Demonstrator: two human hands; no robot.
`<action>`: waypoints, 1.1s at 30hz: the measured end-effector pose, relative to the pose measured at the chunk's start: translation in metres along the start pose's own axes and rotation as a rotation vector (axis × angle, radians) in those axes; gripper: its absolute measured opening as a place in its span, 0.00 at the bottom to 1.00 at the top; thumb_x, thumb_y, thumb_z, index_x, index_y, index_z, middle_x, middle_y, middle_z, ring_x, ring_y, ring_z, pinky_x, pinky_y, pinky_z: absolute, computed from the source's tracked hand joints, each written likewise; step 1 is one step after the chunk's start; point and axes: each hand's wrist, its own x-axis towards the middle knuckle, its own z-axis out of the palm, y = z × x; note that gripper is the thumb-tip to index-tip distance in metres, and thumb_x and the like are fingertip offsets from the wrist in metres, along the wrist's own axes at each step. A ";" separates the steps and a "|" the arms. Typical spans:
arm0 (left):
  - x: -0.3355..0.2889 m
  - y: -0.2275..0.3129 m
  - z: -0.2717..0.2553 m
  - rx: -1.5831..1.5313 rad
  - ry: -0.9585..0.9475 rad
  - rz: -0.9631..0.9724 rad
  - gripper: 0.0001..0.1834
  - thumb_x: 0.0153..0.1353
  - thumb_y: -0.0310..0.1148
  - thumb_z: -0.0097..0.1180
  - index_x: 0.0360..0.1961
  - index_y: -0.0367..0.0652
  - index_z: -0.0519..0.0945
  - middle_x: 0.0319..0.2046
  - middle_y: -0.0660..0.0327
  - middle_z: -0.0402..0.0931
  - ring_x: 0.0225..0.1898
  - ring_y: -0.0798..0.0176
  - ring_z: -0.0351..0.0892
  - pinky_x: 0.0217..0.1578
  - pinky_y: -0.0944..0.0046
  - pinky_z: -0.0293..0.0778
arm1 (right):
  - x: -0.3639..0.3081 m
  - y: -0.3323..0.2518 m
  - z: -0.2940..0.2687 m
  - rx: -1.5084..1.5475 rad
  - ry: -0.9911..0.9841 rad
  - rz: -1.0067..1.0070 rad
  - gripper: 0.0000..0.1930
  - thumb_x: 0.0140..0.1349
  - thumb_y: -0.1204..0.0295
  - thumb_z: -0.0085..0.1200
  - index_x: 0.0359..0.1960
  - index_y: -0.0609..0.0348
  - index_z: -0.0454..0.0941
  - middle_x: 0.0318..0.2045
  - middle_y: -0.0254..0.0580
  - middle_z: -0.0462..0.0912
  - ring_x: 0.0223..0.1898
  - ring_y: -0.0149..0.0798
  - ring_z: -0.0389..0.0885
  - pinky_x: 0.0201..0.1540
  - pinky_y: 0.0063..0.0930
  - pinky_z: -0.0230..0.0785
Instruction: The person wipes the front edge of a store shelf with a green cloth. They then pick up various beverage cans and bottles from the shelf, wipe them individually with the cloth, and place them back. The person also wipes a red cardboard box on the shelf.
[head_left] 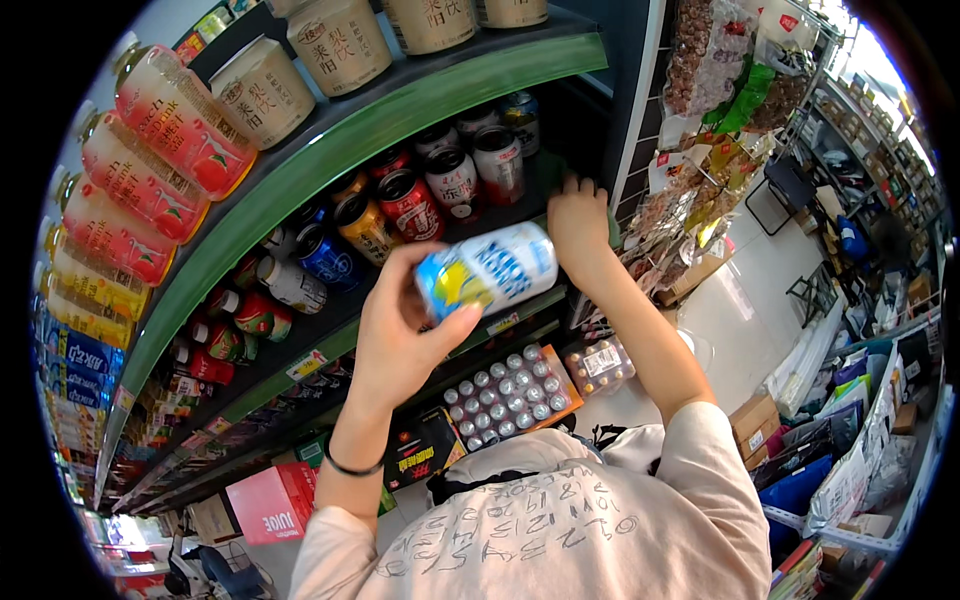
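Note:
My left hand [385,330] is wrapped round a blue and white drink can [488,270] with a yellow fruit picture. The can is tilted on its side in front of the shelf. My right hand [580,225] reaches onto the right end of the same shelf, its fingers curled down. Dark green patches show beside those fingers, perhaps cloth, but what they hold is hidden. Left of that hand stand several cans, among them a white and dark one [498,165], a red one [410,205], an orange one [368,227] and a blue one [328,256].
Above runs a shelf with a green front edge [400,140], holding cream jars [340,45] and pink drink bottles [185,120]. Below are a pack of cans [508,395] and a red carton [275,503]. Bagged dried goods [710,60] hang at the right.

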 end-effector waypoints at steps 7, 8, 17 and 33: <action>0.091 0.012 0.038 0.654 -0.045 0.433 0.32 0.47 0.30 0.71 0.55 0.38 0.74 0.47 0.51 0.77 0.46 0.56 0.80 0.47 0.61 0.76 | -0.068 0.018 -0.036 0.406 0.331 0.097 0.14 0.50 0.83 0.51 0.40 0.65 0.79 0.49 0.49 0.75 0.52 0.53 0.70 0.53 0.45 0.61; 0.102 0.013 0.042 0.738 -0.076 0.438 0.32 0.48 0.29 0.71 0.55 0.39 0.74 0.48 0.52 0.77 0.47 0.58 0.80 0.48 0.62 0.76 | -0.085 0.023 -0.039 0.431 0.353 0.119 0.15 0.49 0.84 0.52 0.41 0.65 0.78 0.49 0.50 0.75 0.52 0.54 0.70 0.54 0.46 0.61; 0.220 -0.006 0.057 1.040 -0.545 0.382 0.36 0.44 0.32 0.70 0.57 0.38 0.74 0.50 0.46 0.77 0.50 0.49 0.79 0.51 0.56 0.75 | -0.221 0.044 0.015 0.711 -0.002 0.390 0.17 0.45 0.88 0.53 0.40 0.62 0.80 0.47 0.50 0.76 0.51 0.55 0.72 0.54 0.45 0.64; 0.283 -0.037 0.048 1.091 -0.612 0.185 0.40 0.41 0.31 0.74 0.58 0.37 0.73 0.53 0.49 0.77 0.55 0.51 0.76 0.55 0.58 0.73 | -0.248 0.049 0.031 0.758 -0.062 0.270 0.14 0.48 0.77 0.66 0.38 0.63 0.80 0.43 0.50 0.79 0.46 0.56 0.75 0.50 0.45 0.68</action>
